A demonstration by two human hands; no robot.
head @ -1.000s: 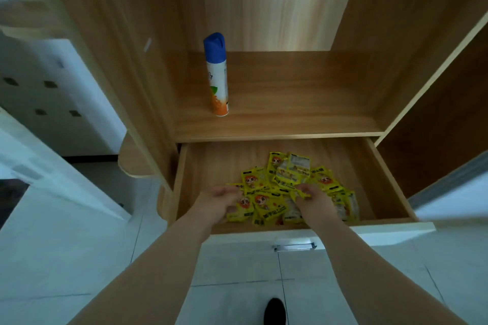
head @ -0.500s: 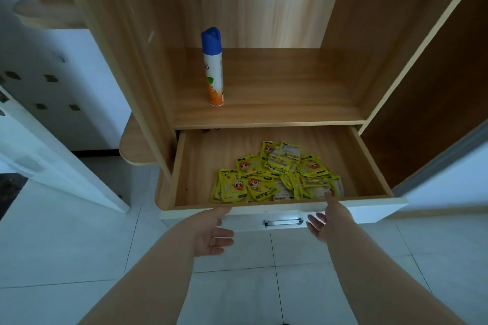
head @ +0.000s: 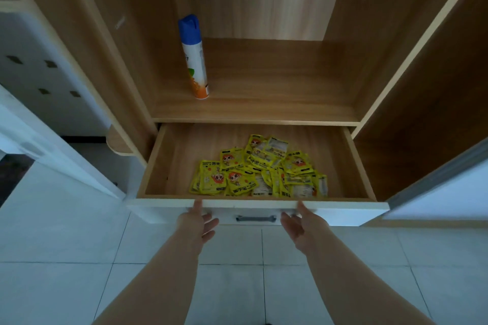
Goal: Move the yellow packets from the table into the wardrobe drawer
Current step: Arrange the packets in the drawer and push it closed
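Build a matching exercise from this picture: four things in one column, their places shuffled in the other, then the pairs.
Things
1 spray can
2 yellow packets
3 drawer handle
4 left hand

Places
A middle of the white drawer front
B piled in the open drawer
C at the drawer front, left of the handle
D upright on the shelf above the drawer

Pairs: 1-D, 2-B, 3-A, 4-C
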